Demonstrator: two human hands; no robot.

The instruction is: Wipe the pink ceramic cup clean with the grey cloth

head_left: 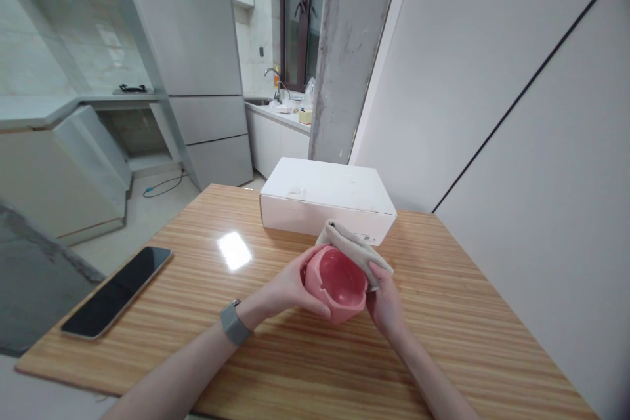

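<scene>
A pink, faceted bowl [342, 279] with small notches in its rim, like an ashtray's, is tilted so that its inside faces me. My left hand [302, 285] is wrapped around its left side, thumb low on the front and fingers behind. My right hand [386, 298] pinches a folded beige cloth [352, 246] with the thumb on top. The cloth lies against the bowl's far and right rim. How the right fingers meet the bowl underneath is hidden. On my left wrist is a grey band.
A closed white cardboard box [327, 190] stands just beyond the bowl on the wood-grain table [443, 315]. A dark-screened phone [118, 292] lies at the table's left edge. A white wall [492, 65] borders the right side; a fridge [197, 33] stands behind.
</scene>
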